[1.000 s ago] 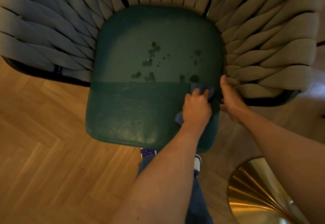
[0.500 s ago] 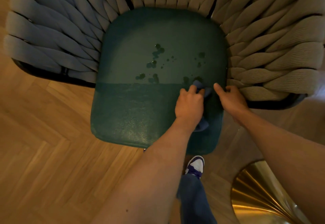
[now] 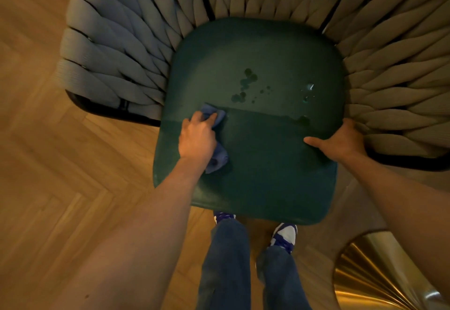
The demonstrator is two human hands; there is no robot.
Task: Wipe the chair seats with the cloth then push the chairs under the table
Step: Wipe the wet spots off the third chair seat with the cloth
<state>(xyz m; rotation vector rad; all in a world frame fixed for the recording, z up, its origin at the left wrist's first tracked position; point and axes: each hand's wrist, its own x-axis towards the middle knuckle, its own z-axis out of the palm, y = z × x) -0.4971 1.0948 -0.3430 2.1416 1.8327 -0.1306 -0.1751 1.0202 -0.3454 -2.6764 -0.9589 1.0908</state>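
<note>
A chair with a dark green seat (image 3: 263, 49) and a woven grey backrest (image 3: 117, 66) stands in front of me. Dark wet drops (image 3: 246, 86) lie on the seat's far half. My left hand (image 3: 197, 137) grips a blue cloth (image 3: 216, 157) and presses it on the left side of the seat. On the seat's right edge rests my right hand (image 3: 341, 141), thumb stretched out over the cushion and fingers at the side.
A gold ribbed table base (image 3: 379, 275) stands at the lower right, close to the chair. My legs and blue-white shoes (image 3: 285, 236) are at the seat's front edge. Herringbone wood floor (image 3: 60, 188) spreads to the left.
My left hand has swept the cloth from the right side of the seat across to the left. My right hand has shifted on the right edge, thumb now over the cushion.
</note>
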